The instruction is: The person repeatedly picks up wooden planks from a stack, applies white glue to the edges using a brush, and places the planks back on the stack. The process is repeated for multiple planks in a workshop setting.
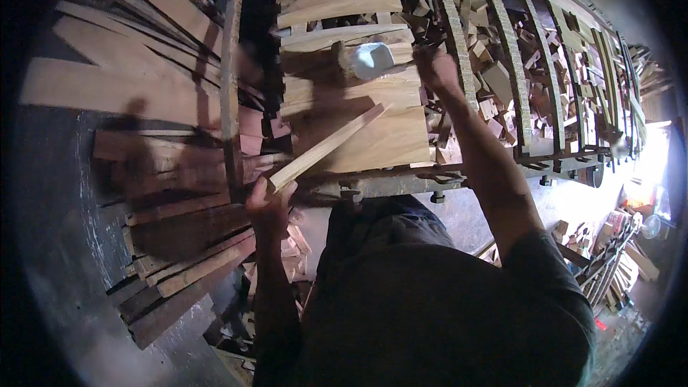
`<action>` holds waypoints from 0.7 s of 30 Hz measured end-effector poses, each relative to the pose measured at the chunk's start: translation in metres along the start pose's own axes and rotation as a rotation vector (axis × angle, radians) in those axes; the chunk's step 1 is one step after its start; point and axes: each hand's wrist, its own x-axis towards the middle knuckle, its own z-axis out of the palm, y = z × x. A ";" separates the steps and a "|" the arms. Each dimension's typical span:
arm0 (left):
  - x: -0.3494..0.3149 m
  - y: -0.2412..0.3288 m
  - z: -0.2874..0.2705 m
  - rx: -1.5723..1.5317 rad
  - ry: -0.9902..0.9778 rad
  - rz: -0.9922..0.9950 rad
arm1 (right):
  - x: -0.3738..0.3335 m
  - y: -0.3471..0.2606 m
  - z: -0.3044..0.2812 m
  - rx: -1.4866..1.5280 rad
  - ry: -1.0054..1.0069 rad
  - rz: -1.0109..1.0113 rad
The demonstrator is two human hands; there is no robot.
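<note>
Left hand [266, 204]: grip closed around the near end of a long, pale, narrow wooden slat [326, 147]. The slat runs up and to the right, its far end resting on the row of pale wooden boards [373, 140] laid across the dark curved metal frame [401, 180].

Right hand [436, 68]: raised at the far side of the boards, motion-blurred. It appears wrapped on a handle leading to a mallet with a pale grey head [369, 59], which sits over the boards; whether the fingers are fully closed cannot be told through the blur.

Surroundings: stacked dark and pale timber planks [179, 244] lie on the floor at left; loose offcut wooden blocks [494, 86] fill the space beneath the curved ribs at right.

Assessment: the step in hand looks like fitting the slat into the board row. To do it well, the left hand should hold the slat flat and aligned with the neighbouring edges, fingers kept at the near end, well apart from the mallet's path. Blows should land square on the wood; a skewed strike risks splitting the thin slat or shifting the seated boards.
</note>
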 end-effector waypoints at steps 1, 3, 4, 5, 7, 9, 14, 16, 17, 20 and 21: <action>0.002 -0.001 0.000 -0.029 -0.011 0.004 | -0.001 0.009 -0.004 0.053 0.085 -0.168; 0.006 0.006 0.002 -0.101 -0.048 0.032 | -0.015 0.010 -0.029 0.346 -0.005 0.011; 0.007 0.015 0.005 -0.121 -0.064 0.050 | -0.021 0.002 -0.041 0.602 -0.038 0.269; 0.010 0.023 0.007 -0.144 -0.084 0.069 | -0.028 0.002 -0.054 0.787 -0.109 0.318; 0.017 0.019 0.005 -0.150 -0.127 0.157 | -0.046 -0.008 -0.066 1.154 -0.193 0.408; 0.022 0.019 0.005 -0.145 -0.129 0.154 | -0.071 -0.036 -0.076 1.445 -0.164 0.484; 0.028 0.019 0.002 -0.053 -0.125 0.140 | -0.119 -0.088 -0.072 1.309 -0.377 0.305; 0.029 0.032 0.009 -0.099 -0.111 0.133 | -0.132 -0.110 -0.068 1.284 -0.398 0.345; 0.029 0.031 0.009 -0.099 -0.110 0.132 | -0.138 -0.123 -0.067 1.314 -0.421 0.320; 0.029 0.025 0.007 -0.058 -0.114 0.152 | -0.145 -0.148 -0.060 1.310 -0.483 0.268; 0.029 0.024 0.007 -0.037 -0.116 0.163 | -0.146 -0.152 -0.061 1.291 -0.497 0.258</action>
